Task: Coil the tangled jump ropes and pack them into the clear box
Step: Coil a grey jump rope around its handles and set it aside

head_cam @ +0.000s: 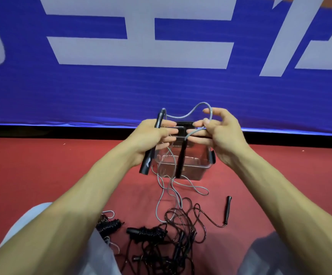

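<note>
Red floor (pixel 42 165) runs out to a blue banner (pixel 101 92) with large white lettering. The clear box (pixel 204 155) stands on the floor just in front of the banner, directly beyond the two raised hands and partly hidden by them. The left hand (pixel 151 135) has its grip closed on a black handle (pixel 148 161) of the grey jump rope (pixel 178 117). That handle's long axis runs steeply from low near the wrist up and away past the fingers, and the cord leaves it at the top end. From there the cord sags across to the right hand (pixel 218 133), which pinches it between thumb and forefinger, so a small loop arches over those fingertips. A second handle (pixel 181 159) hangs nearly upright between the hands in front of the box; which fingers hold it I cannot tell. Most of the grey cord is still uncoiled. It trails down from the hands in loose bends onto the floor and crosses into the tangle of black ropes (pixel 161 241) between the person's knees, with a loose black handle (pixel 228 208) lying off to the right. The slack therefore lies below and toward the body, while the box lies ahead. By my reading, the next wrap has to draw cord up from beneath with the right hand, which is the nearer to the free length, and lay it beside the handle the left hand keeps steady.
</note>
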